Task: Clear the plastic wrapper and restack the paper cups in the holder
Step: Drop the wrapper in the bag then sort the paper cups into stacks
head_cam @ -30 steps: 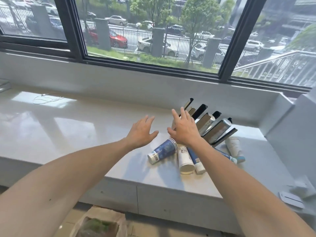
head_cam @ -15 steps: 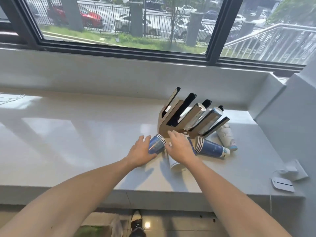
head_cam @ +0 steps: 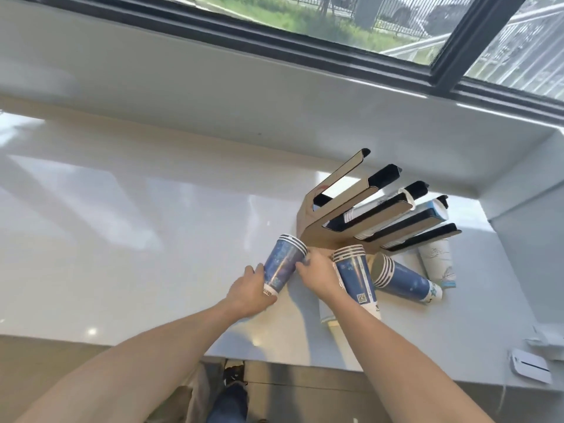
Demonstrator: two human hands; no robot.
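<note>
both hands on one blue cup stack [head_cam: 284, 268] beside the holder [head_cam: 360, 218].
your left hand [head_cam: 252, 293] wraps its base; right hand [head_cam: 317, 276] grips its side, hiding the white stack visible earlier. wrapper indiscernible.

Bright daylight from the window [head_cam: 351, 16]; glare patches on the glossy counter [head_cam: 122, 209] — edges bowed, slight blur.
</note>
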